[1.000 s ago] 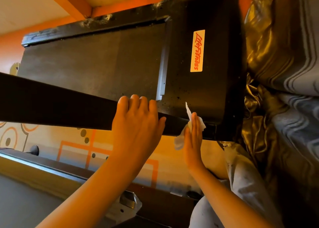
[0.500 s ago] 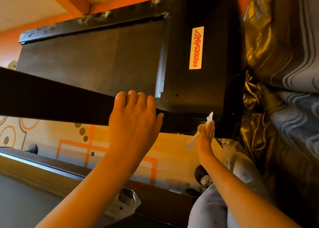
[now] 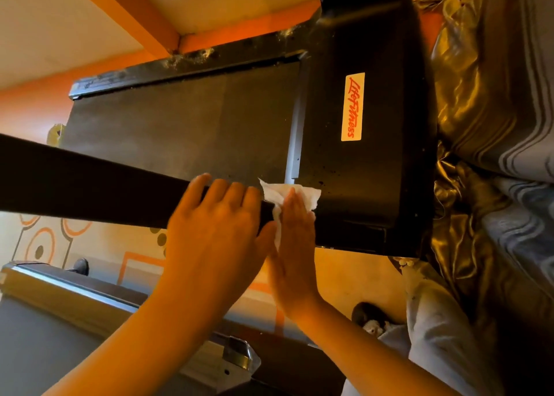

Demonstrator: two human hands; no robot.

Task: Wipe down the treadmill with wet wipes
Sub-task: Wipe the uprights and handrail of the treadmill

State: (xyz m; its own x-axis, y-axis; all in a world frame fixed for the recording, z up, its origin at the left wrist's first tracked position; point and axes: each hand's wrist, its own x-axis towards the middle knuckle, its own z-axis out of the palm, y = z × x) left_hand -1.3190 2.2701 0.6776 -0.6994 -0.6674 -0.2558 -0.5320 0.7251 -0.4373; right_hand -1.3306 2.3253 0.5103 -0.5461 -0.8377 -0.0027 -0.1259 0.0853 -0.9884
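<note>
Fingers of right hand [image 3: 295, 245] press flat on the wet wipe [image 3: 309, 194], beside left hand [image 3: 215, 230] curled over the treadmill bar [image 3: 90, 182].

treadmill [image 3: 368, 170]: black, orange LifeFitness label, dark belt | wet wipe [image 3: 274, 194]: white, crumpled, pressed on black bar [image 3: 90, 179] beside motor cover

The right hand [image 3: 295, 239] presses a white wet wipe [image 3: 310, 196] flat against the black rail [image 3: 90, 182] of the Life Fitness treadmill [image 3: 359, 185]. The left hand [image 3: 215, 227], just beside it, grips that rail, fingers curled over its top edge.
</note>
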